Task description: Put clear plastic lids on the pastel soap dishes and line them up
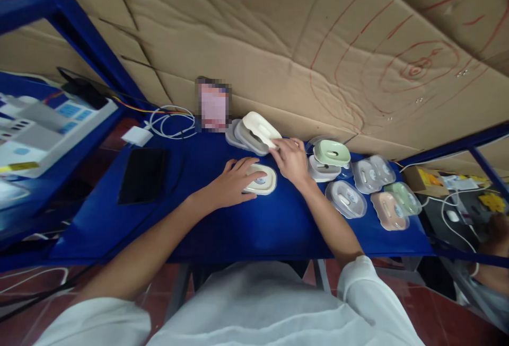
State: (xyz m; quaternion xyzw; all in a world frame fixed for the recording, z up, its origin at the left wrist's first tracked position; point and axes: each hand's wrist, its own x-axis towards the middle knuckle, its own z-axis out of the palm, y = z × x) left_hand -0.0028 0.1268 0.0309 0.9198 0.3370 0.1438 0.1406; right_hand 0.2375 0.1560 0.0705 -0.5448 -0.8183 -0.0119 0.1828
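Best to pin the cream case (263,182) at centre under the flat, open left hand (234,179) while the right hand (292,159), grip unclear, steadies the stack (254,133) above.

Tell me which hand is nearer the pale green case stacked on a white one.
Right. The right hand sits just left of the pale green case; the left hand is farther left, resting on a cream case.

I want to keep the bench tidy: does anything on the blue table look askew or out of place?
Yes. Behind the right hand, the pile of trays leans, its top tray tilted. The case under the left hand lies flat.
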